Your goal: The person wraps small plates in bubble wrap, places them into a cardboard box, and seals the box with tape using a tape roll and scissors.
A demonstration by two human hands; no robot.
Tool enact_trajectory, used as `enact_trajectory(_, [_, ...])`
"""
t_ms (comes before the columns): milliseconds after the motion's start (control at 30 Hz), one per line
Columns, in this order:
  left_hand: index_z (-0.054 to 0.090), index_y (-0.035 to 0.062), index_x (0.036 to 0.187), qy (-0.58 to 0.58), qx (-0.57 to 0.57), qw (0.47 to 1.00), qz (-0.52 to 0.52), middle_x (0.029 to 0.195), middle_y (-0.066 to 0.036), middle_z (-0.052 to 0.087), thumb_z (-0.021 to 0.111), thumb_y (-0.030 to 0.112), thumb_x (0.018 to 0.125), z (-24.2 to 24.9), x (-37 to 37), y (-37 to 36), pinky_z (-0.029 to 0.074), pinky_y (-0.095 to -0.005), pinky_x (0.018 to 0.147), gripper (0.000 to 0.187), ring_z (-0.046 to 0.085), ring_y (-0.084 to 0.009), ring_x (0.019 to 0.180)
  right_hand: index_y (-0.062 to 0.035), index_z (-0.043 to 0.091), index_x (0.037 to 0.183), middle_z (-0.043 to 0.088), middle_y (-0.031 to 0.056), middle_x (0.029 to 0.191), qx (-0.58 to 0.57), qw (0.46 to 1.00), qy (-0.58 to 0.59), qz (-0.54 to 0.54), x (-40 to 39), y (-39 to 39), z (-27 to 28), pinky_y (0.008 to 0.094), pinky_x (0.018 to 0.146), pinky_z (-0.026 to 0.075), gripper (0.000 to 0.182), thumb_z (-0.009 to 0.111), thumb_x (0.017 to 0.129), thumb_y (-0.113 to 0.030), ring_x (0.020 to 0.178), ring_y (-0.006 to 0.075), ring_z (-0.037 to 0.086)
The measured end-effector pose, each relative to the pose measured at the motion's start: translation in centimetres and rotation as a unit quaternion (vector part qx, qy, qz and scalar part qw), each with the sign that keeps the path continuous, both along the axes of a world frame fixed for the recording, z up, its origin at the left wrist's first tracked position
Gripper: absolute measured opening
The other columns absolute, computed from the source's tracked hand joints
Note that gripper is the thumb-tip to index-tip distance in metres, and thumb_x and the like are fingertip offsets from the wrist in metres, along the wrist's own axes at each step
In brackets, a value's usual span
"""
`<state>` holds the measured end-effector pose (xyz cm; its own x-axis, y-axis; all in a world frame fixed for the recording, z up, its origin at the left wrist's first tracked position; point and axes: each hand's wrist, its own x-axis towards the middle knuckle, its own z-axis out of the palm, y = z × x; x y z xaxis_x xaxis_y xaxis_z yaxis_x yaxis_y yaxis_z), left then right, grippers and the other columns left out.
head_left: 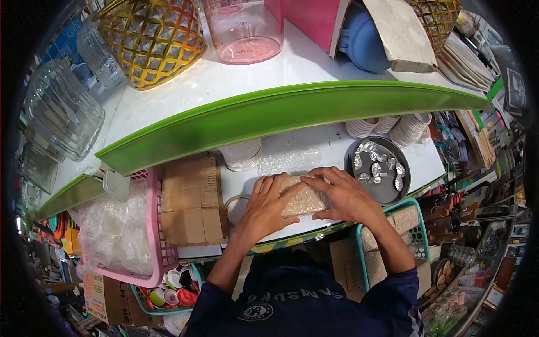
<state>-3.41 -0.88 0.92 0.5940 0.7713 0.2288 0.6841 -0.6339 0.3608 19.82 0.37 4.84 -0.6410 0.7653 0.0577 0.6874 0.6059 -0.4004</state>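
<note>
A brown bubble-wrapped package (306, 201) lies on the white lower shelf (325, 135) in front of me. My left hand (268, 203) grips its left side, fingers over the top. On the other end my right hand (343, 195) is curved around it, thumb at the near edge and fingers on the far edge. Just beyond the package lies a flat piece of clear bubble wrap (292, 160). Beside my left hand is a tape roll (229, 209), partly covered by that hand. What is inside the package is hidden, though brown shows through.
Brown cardboard boxes (191, 205) and a pink basket (156, 224) of bubble wrap stand left. Right are a dark round pan (359, 185) with foil cups and a teal basket (425, 236) of wrapped packages. A green-edged upper shelf (292, 104) overhangs, bearing glass jars (67, 106).
</note>
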Motion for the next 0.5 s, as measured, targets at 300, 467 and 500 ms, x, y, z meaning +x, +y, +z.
enact_trajectory(300, [0.050, 0.0081, 0.131, -0.060, -0.060, 0.995, 0.048, 0.132, -0.013, 0.045, 0.085, 0.034, 0.064, -1.1, -0.6, -0.3, 0.034, -0.0449, 0.108, 0.080, 0.041, -0.0336, 0.127, -0.0227, 0.049, 0.141, 0.050, 0.0114, 0.133, -0.064, 0.998, -0.004, -0.024, 0.5, 0.4, -0.6, 0.0403, 0.101, 0.046, 0.085, 0.084, 0.064, -0.028, 0.120, 0.0336, 0.052])
enact_trajectory(467, [0.052, 0.0083, 0.130, -0.032, -0.072, 0.996, 0.035, 0.130, -0.013, 0.047, 0.084, 0.036, 0.066, -0.2, -1.1, -1.3, 0.036, -0.0448, 0.106, 0.077, 0.044, -0.0330, 0.124, -0.0208, 0.051, 0.140, 0.052, 0.0119, 0.128, -0.065, 0.997, 0.029, 0.001, 0.7, -0.5, -0.8, 0.0402, 0.098, 0.048, 0.083, 0.083, 0.064, -0.028, 0.117, 0.0319, 0.054])
enact_trajectory(500, [0.052, 0.0083, 0.130, -0.033, -0.073, 0.996, 0.036, 0.130, -0.013, 0.047, 0.084, 0.036, 0.066, -0.2, -1.2, -1.6, 0.036, -0.0448, 0.106, 0.077, 0.044, -0.0330, 0.124, -0.0199, 0.052, 0.139, 0.052, 0.0118, 0.126, -0.059, 0.998, 0.028, 0.005, 0.8, -0.8, -0.9, 0.0402, 0.098, 0.048, 0.082, 0.083, 0.064, -0.028, 0.116, 0.0315, 0.055])
